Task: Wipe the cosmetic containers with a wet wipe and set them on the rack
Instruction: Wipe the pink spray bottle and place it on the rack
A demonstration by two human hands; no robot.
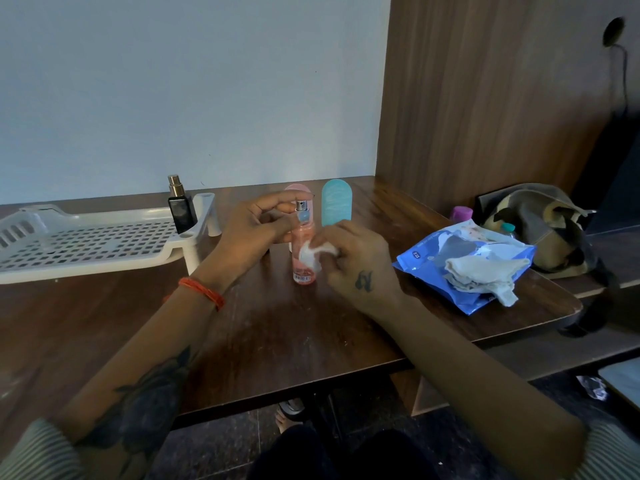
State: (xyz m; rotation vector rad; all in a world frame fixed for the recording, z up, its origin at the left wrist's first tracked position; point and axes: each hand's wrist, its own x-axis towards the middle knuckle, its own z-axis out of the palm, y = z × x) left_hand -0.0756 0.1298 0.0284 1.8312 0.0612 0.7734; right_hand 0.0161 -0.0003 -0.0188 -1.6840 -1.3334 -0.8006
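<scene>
A pink spray bottle [302,268] stands upright on the wooden table [277,334], its cap off and silver nozzle showing. My left hand [249,233] grips it near the neck. My right hand [356,261] presses a crumpled white wet wipe [313,254] against the bottle's side. A pink rounded cap or container [294,189] and a teal rounded container [336,201] stand just behind. The white perforated rack [86,237] sits at the left, with a black perfume bottle [180,209] standing on its right end.
A blue wet-wipe pack [426,268] lies at the right with used wipes [485,275] heaped on it. Behind it are a purple-capped item [462,213] and a tan bag [550,230]. A wooden panel rises at the back right.
</scene>
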